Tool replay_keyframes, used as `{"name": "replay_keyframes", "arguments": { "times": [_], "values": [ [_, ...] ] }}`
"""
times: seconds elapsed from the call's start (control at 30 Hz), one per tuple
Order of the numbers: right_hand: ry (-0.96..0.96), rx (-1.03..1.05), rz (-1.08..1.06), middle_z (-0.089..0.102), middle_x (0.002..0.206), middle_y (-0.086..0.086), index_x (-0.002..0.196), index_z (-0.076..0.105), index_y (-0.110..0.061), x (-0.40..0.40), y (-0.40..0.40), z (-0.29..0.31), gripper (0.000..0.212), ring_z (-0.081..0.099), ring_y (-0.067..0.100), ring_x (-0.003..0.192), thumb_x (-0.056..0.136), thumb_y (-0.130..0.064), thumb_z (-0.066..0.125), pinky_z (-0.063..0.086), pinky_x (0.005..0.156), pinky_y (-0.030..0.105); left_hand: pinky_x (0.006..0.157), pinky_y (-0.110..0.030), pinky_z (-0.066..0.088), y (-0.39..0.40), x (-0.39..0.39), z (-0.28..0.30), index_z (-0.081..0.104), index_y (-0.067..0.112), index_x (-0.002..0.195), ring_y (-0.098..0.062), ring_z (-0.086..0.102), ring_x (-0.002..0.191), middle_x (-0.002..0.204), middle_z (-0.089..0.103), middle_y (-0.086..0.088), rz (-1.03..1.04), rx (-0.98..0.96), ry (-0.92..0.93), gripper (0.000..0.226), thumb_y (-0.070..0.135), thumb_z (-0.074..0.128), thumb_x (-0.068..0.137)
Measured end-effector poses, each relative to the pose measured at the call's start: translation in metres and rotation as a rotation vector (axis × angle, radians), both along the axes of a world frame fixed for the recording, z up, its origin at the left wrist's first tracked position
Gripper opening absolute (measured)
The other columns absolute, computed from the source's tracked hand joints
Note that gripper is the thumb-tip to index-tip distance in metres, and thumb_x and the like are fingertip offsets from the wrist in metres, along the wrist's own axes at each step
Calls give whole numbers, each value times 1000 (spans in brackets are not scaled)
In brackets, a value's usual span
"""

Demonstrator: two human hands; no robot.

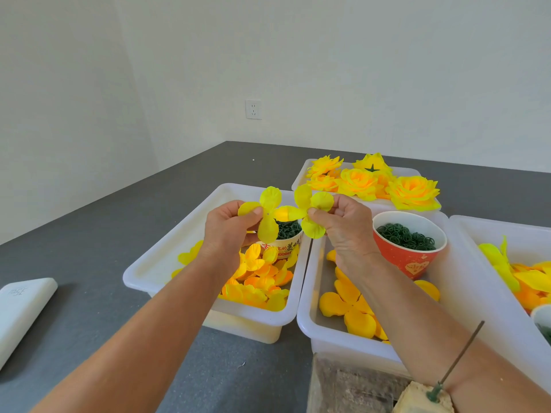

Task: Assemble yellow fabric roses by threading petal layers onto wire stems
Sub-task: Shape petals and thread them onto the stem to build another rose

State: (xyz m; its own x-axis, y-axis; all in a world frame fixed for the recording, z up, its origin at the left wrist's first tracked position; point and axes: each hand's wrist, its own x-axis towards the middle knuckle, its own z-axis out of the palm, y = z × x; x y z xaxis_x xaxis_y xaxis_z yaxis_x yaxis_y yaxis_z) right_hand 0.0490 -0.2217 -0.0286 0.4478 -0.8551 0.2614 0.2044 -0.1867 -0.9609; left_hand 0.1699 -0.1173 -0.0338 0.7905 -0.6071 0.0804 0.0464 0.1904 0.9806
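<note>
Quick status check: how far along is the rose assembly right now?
Done: several finished roses sit in the far tray. In hand: the left hand and right hand each pinch a yellow petal layer, held above the trays. Left: the wire stem stands bare, loose petals fill the near trays, and green rings wait in the red cup.
</note>
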Motion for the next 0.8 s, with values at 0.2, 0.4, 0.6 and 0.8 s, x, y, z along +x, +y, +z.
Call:
{"name": "replay_keyframes", "arguments": {
  "times": [0.2, 0.4, 0.6, 0.8],
  "values": [
    [-35, 58, -17, 66, 80, 8, 78, 63, -17, 2, -2, 0, 24, 61, 19, 72, 79, 6, 67, 55, 65, 32, 59, -29, 57, 0, 3, -2, 61, 8, 78, -16, 67, 63, 74, 68, -8, -11, -17, -19, 11, 6, 59, 89],
    [-58, 80, -35, 65, 76, 4, 77, 62, -16, 3, -3, -1, 24, 61, 15, 65, 79, 8, 67, 56, 59, 27, 58, -26, 57, 0, 2, -2, 62, 6, 80, -15, 67, 62, 73, 68, -7, -13, -31, -45, 10, 6, 58, 89],
    [-41, 120, -196, 62, 70, -2, 76, 62, -16, -2, -14, 0, 22, 57, 4, 54, 78, 6, 66, 49, 50, 14, 55, -24, 54, 2, 9, -1, 63, 10, 79, -14, 66, 62, 69, 69, -4, 90, -64, 46, 12, 8, 58, 90],
    [-12, 69, -83, 63, 68, -3, 83, 64, -10, 0, -8, -1, 13, 58, -1, 50, 81, 2, 67, 49, 50, 14, 52, -22, 54, 5, 10, -1, 64, 12, 77, -9, 65, 56, 61, 69, 3, 130, -71, 30, 14, 10, 60, 90]
  ]
}}
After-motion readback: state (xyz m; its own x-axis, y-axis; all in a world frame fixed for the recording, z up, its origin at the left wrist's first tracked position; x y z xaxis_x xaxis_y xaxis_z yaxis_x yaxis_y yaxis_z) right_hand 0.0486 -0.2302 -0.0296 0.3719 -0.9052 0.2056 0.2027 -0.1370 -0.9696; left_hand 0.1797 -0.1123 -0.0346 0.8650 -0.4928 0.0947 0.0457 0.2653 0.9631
